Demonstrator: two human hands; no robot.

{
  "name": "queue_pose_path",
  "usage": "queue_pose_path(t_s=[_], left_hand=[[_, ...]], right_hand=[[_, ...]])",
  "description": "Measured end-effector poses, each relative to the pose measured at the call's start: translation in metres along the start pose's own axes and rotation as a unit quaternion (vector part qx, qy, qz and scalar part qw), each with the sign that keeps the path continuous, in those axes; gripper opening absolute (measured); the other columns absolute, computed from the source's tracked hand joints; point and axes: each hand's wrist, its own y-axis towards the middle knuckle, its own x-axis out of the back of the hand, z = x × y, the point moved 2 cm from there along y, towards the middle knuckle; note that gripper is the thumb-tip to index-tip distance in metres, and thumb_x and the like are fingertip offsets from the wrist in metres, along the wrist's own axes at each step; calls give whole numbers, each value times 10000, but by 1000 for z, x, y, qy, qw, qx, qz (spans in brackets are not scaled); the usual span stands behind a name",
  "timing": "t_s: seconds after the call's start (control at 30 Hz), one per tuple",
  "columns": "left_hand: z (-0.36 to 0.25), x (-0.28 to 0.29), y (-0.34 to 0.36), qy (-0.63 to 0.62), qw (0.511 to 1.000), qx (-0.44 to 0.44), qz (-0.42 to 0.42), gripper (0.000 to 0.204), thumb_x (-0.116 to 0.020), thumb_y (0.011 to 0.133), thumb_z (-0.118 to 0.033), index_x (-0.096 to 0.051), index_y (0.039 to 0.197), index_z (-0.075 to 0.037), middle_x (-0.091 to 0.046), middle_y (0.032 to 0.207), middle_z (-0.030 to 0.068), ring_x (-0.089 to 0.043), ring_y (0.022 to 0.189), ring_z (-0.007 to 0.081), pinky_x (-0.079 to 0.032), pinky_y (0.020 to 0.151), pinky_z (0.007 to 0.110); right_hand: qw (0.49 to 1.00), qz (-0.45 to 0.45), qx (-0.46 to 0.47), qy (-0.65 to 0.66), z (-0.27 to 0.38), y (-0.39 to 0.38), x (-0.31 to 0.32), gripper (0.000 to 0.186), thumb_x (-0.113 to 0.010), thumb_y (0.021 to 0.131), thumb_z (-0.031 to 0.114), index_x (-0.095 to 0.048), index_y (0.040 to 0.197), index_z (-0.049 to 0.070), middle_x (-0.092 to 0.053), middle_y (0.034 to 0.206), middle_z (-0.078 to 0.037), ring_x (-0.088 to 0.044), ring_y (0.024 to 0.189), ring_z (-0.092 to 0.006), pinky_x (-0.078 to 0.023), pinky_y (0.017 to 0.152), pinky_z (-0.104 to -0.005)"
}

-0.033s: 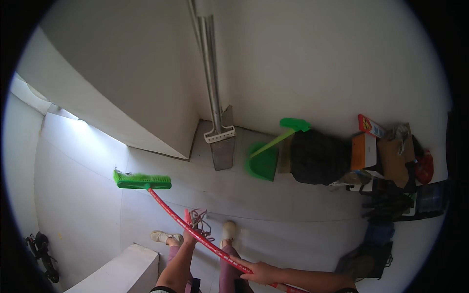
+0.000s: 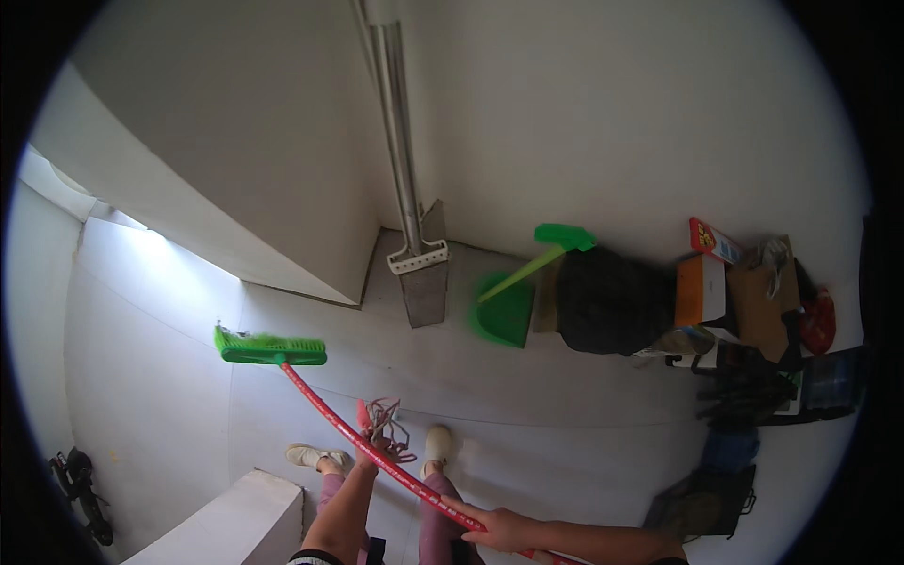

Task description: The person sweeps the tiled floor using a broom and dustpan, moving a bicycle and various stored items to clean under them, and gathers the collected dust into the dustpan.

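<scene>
A broom (image 2: 325, 411) with a red patterned handle and a green head slants across in front of me. Its bristles point away from me, with grey fluff caught at the left end. My right hand (image 2: 504, 529) is wrapped round the lower handle. My left hand (image 2: 370, 446) is closed beside the middle of the handle, on a tangle of thin, pale looped strands (image 2: 394, 435) with a pinkish-red piece (image 2: 363, 414) sticking up. The handle partly hides these fingers, so whether they grip it too cannot be told.
Against the wall lean a metal-poled flat mop (image 2: 421, 259) and a green dustpan (image 2: 508, 315). To their right come a black bag (image 2: 612, 306), an orange-and-white box (image 2: 702, 292), cardboard (image 2: 761, 301) and a red bottle (image 2: 817, 322). A white ledge (image 2: 235, 518) stands at lower left.
The view has shifted very slightly, so everything sits a little further left. Both hands keep their holds, and the looped strands look slightly more spread.
</scene>
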Motion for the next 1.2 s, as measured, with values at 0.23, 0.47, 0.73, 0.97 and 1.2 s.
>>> queue_pose_path(t_s=[0.23, 0.47, 0.73, 0.97, 1.2], left_hand=[[24, -137, 35, -64, 995, 8, 75, 353, -590, 643, 20, -495, 979, -34, -553, 791, 50, -562, 678, 153, -469, 586, 266], [16, -284, -13, 109, 962, 67, 240, 425, -601, 687, -66, -388, 1056, -68, -542, 803, 91, -576, 585, 203, -489, 393, 356], [-18, -388, -90, 189, 859, -144, 454, 838, -673, 716, -306, -160, 1332, -58, -312, 1308, 164, -350, 1191, 254, -329, 942, 340], [4, -274, -112, 244, 854, 39, 458, 549, -588, 782, -216, -348, 1249, -54, -465, 1178, 155, -490, 1051, 191, -405, 868, 261], [11, -102, -140, -182, 903, 25, 388, 413, -340, 882, -254, -384, 1198, 7, -459, 1180, 179, -432, 1115, 285, -344, 945, 378]], right_hand=[[994, -45, 63, 82, -31, -30, 13, 724, -538, 754, 158, -141, 1339, 313, -554, 702, -220, -571, 617, -289, -441, 619, -358], [995, -48, 45, 78, -51, -71, 48, 722, -525, 753, 168, -126, 1348, 257, -558, 706, -217, -570, 616, -321, -436, 613, -368], [994, -5, 52, 91, -64, -88, 71, 693, -434, 858, 178, 38, 1353, 288, -494, 625, -121, -500, 514, -216, -420, 588, -304], [997, -3, 45, 57, -58, -110, 58, 696, -430, 852, 176, 43, 1351, 283, -512, 641, -108, -487, 465, -183, -435, 504, -302], [987, -25, 129, 88, -13, -99, 14, 626, -487, 800, 150, -182, 1342, 219, -526, 645, -48, -480, 464, -139, -420, 464, -260]])
